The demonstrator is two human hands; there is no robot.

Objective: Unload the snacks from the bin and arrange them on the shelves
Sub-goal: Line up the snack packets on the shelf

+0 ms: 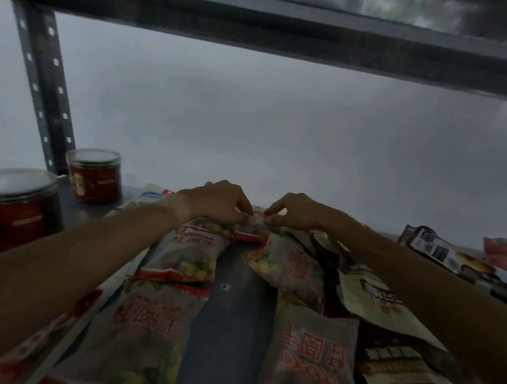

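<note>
Snack packet (253,225) at shelf (229,309) rear: pinched at its top edge by left hand (220,200) and right hand (296,211), fingers curled, between two packet rows.

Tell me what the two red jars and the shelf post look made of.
Jars: clear plastic or glass, going by see-through walls, with dull silver lids and red labels. Post: dark painted metal, going by its rows of punched holes.

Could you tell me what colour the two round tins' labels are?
Red, clearest in the head view: near tin, far tin.
</note>
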